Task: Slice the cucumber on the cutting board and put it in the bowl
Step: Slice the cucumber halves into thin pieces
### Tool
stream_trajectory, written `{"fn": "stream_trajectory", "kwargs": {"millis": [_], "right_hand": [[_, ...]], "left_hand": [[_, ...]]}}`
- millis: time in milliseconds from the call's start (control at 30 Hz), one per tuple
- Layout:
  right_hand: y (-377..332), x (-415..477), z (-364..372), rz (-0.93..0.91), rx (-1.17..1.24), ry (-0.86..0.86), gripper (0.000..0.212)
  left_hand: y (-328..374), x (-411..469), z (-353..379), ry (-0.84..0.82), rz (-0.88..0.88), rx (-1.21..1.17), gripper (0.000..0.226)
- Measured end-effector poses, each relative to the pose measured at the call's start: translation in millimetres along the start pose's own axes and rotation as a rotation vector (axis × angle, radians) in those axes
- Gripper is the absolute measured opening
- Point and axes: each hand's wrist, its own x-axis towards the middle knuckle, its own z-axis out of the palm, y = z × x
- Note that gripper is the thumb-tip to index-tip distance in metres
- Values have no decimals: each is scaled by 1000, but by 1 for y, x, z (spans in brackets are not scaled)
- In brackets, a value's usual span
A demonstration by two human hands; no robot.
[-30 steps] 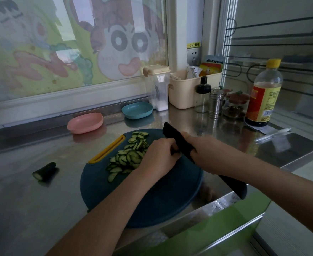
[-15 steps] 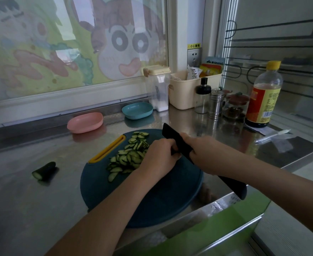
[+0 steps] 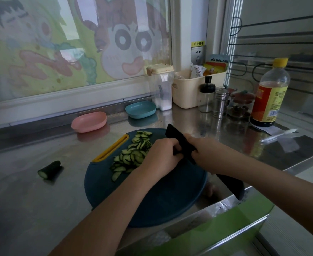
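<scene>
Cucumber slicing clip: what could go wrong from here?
The left hand sits curled right against the black knife that the right hand grips; a slip could cut its fingers. The cutting board lies close to the front edge of the counter; a hard push might shift it off.

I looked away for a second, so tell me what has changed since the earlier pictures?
Nothing has visibly changed. The right hand still grips the knife, the left hand stays curled against it, and the cucumber slices, cutting board and cucumber end lie as before.
</scene>
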Motion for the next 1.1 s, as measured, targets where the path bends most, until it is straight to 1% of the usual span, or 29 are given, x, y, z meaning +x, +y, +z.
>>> {"fn": "stream_trajectory", "kwargs": {"millis": [367,600,833,967,1100], "right_hand": [[-3,-14,-16,-29,-27,1,54],[-3,-13,-15,-36,-49,-2,56],[-2,-9,-13,-34,-68,-17,56],[-3,-5,-6,-35,-117,-19,56],[-3,-2,1,-15,-78,-17,60]], "left_hand": [[-4,1,2,27,-25,-65,13],[-2,0,2,28,-27,-60,11],[-1,0,2,21,-32,-27,15],[-1,-1,1,22,-34,-18,11],[0,-3,2,25,-34,-4,12]]}}
